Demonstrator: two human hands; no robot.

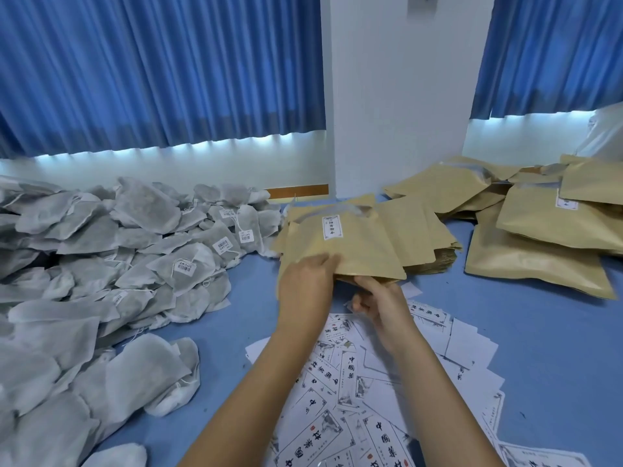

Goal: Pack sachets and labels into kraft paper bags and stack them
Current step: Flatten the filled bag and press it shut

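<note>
Holding a kraft paper bag [357,254] by its near edge, the person works over the middle of the table. The bag lies tilted on top of a fanned stack of flat bags [428,241], and a small white label [332,227] is stuck near its far end. The left hand [305,286] grips the bag's near left corner, with the fingers [325,261] laid over the top face. The right hand [382,306] is curled at the underside of the same edge, its forefinger and thumb pinching the paper there. Whether the bag's mouth is open cannot be told.

Printed labels [371,402] are scattered loosely under both forearms, white sheets with black characters overlapping at every angle. To the left a broad heap of grey sachets [101,251] runs from the near corner to the far edge, and several carry string tags with barcodes. To the right, well apart from the held bag, filled bags [539,254] lie piled on one another, plump and slightly askew.

All of it rests on a blue table surface [505,335]. Beyond it, a white pillar [394,96] stands between two blue curtains [151,69], and daylight glows along their hems above a white ledge. A wooden strip [297,192] shows at the base of the pillar, and crumpled clear plastic [603,133] sits at the far right.
</note>
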